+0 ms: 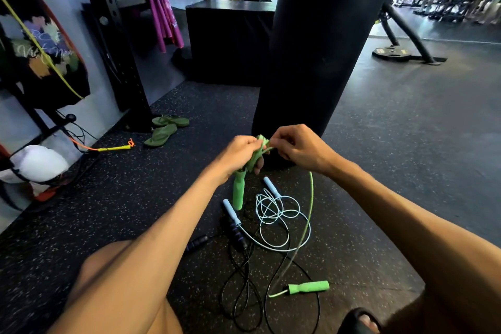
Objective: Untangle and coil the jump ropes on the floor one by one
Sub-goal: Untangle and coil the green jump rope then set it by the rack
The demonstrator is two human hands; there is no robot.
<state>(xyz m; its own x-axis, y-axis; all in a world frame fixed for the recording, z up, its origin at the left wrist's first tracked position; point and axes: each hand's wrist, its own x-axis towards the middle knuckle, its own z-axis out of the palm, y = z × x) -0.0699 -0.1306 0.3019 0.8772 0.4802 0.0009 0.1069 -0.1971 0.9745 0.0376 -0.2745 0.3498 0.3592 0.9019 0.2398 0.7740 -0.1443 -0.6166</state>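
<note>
Four ropes in view, none finished. Far left by the wall: yellow-handled rope (113, 148) with orange cord, lying loose, untouched by the look of it. Centre: left hand (238, 152) has its fingers curled round a bundle of loops of the green rope (261, 141), with one green handle (238, 195) hanging below the fist. Right hand (298, 148) pinches the cord at the top of the bundle, probably laying on a wrap. The free tail drops from the right hand, curves down to the floor (135, 211) and ends at the second green handle (309, 287), so a long stretch is left to wind. Under the hands: black rope (197, 243) left, light-blue rope (231, 211) right, overlapping each other and the green tail, neither started. Estimate: first rope in progress, at least two to go. Text: banner (40, 57) on the left wall reads roughly "Viet Nam", the rest illegible. No brand readable on the ropes.
</note>
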